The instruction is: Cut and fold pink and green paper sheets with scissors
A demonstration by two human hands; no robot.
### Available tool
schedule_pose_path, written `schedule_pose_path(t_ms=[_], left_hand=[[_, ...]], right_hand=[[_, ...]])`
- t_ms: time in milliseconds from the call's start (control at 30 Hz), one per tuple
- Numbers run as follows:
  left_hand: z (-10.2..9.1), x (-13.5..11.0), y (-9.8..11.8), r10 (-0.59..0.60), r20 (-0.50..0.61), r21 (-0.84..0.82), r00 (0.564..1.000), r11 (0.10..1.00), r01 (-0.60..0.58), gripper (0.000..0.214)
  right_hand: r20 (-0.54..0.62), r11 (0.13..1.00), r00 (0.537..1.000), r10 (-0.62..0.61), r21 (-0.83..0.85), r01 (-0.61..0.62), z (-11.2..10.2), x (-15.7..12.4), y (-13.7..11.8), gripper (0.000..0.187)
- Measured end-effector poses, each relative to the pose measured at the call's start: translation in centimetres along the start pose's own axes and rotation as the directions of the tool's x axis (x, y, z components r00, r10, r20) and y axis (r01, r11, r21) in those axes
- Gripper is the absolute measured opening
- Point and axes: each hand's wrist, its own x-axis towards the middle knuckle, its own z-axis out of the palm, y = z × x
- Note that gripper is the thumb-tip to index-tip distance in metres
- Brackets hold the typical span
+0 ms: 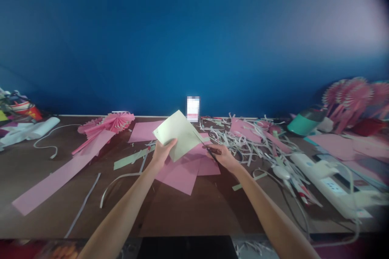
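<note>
Pinched in my left hand point(163, 151) is a pale green sheet of paper point(179, 135), held tilted above the table by its lower left side. My right hand point(223, 156) is closed round the handles of a pair of scissors point(212, 149). Their thin blades point up and left, at the right edge of the sheet. Whether the blades are parted I cannot tell. Beneath both hands lie several overlapping pink sheets point(181, 178). A light green strip point(130, 159) rests on the table beside my left hand.
Tangled white paper strips point(243, 141) are heaped at the right, near a white power strip point(325, 182) with cables. Pink folded rosettes point(114, 123) lie at the left, others point(349, 95) at the far right. A small bright screen point(193, 109) stands against the blue partition point(194, 44).
</note>
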Motion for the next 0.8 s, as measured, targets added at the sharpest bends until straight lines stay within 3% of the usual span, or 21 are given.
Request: schedule_pose_path(t_ms=[533,800], left_hand=[[0.02,0.04,0.07,-0.007,-0.006,0.008,1.0,1.0,0.007,0.061],[0.21,-0.57,0.58,0.023,0.101,0.027,0.995,0.999,-0.026,0.062]], right_hand=[[0.013,1.0,1.0,0.023,-0.014,-0.023,0.0,0.04,0.15,0.045],[0.01,0.998,1.0,0.025,0.052,-0.026,0.09,0.14,0.72,0.045]])
